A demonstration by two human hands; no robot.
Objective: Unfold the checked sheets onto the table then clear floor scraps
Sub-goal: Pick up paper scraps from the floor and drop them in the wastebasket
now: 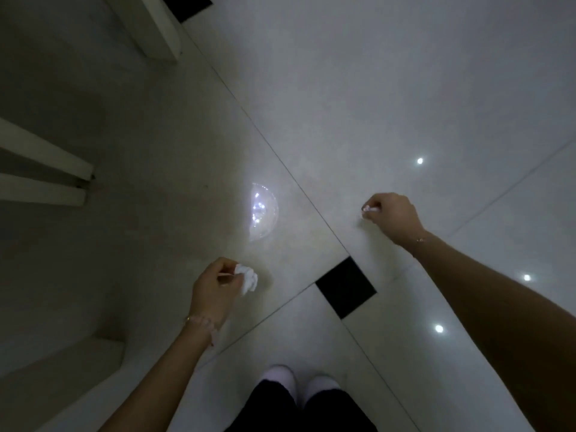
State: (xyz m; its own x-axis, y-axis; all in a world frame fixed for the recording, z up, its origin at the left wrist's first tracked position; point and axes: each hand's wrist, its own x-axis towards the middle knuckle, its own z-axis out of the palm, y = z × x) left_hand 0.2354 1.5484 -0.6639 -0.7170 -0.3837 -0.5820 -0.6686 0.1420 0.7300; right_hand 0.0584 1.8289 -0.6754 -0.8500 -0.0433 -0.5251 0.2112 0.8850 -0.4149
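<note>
With a crumpled paper wad (247,279) pinched in the left hand (215,286) and a small scrap (369,209) in the right hand (391,215) at two o'clock, the floor (343,104) is best scanned before rising.

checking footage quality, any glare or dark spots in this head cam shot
Head view: dim overall, darkest at the left by the furniture legs; a bright half-round glare patch and small light reflections on the glossy floor; wide-angle bending of tile lines; the white scrap in the left hand looks overexposed.

Open floor (343,88) lies ahead of and between the left hand (215,288) and right hand (391,215); pale furniture legs (46,169) stand well left of the left hand, blocking that side
</note>
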